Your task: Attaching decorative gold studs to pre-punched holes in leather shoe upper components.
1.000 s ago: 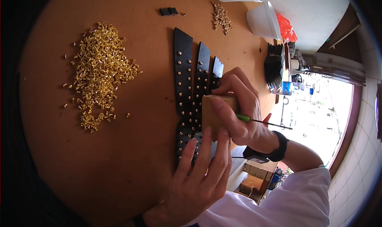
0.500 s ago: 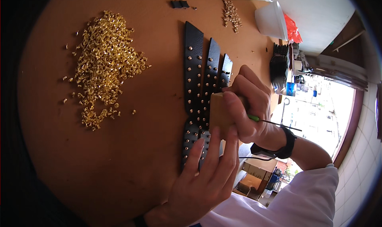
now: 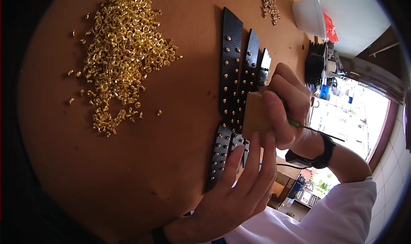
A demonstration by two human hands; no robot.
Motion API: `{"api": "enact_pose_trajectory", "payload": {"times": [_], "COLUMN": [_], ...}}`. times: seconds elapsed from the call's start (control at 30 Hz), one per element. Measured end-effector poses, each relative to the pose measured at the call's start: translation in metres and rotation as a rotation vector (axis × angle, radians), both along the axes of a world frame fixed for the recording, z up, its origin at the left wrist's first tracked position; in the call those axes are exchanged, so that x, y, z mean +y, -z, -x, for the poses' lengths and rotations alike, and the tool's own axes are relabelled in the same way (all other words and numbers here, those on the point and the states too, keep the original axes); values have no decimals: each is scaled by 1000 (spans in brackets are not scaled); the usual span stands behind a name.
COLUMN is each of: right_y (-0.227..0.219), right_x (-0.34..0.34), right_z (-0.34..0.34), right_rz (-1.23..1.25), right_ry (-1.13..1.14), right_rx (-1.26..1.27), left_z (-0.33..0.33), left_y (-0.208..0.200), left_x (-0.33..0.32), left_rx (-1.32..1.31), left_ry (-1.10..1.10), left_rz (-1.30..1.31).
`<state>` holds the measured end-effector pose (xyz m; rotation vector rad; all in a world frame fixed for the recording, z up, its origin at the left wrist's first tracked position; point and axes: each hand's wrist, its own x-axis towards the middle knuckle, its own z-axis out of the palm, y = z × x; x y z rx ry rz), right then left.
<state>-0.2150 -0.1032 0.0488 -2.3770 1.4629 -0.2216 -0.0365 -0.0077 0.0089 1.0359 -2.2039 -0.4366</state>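
Black studded leather strips (image 3: 231, 82) are lying on the brown desk (image 3: 150, 167). The left hand (image 3: 237, 197), grip released, is touching the tan rectangular block (image 3: 256, 119); the right hand (image 3: 292, 99) is grasping that plus a green-handled metal rod (image 3: 293, 123), so crowded fingers could be letting the block slip.

A: On your left, an eyelet pile (image 3: 124, 51) lies on the table (image 3: 171, 158).
B: And between it and your right hand (image 3: 289, 103)?
A: Strips (image 3: 231, 68), studs (image 3: 226, 76) on them.
B: Behind those?
A: A rivet heap (image 3: 269, 6), with a tub (image 3: 309, 18) to its right.
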Motion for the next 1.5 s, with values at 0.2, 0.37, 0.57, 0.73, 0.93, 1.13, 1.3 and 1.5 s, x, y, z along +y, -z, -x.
{"api": "enact_pose_trajectory", "payload": {"times": [0.2, 0.37, 0.57, 0.73, 0.93, 1.13, 1.3, 1.5], "right_y": [0, -1, -5, 1, 1, 3, 6, 1], "right_x": [1, -1, 6, 7, 12, 34, 39, 39], "right_z": [-3, -2, -8, 7, 21, 30, 18, 3], "right_rz": [14, 38, -27, 48, -3, 6, 89, 74], "right_ry": [24, 22, 181, 126, 186, 170, 50, 43], "right_rx": [-21, -30, -78, -203, -332, -366, -351, -217], "left_z": [3, 3, -1, -5, -16, -27, -29, -27], "left_y": [0, -6, 3, 0, 1, 10, 13, 16], "left_x": [-2, -3, -3, 1, 16, 32, 33, 34], "left_rx": [-26, -47, 107, 242, 348, 354, 334, 322], "left_ry": [-25, -17, -35, -14, 12, 18, -4, 15], "left_rz": [51, 40, -46, -29, -52, -128, -145, -133]}}
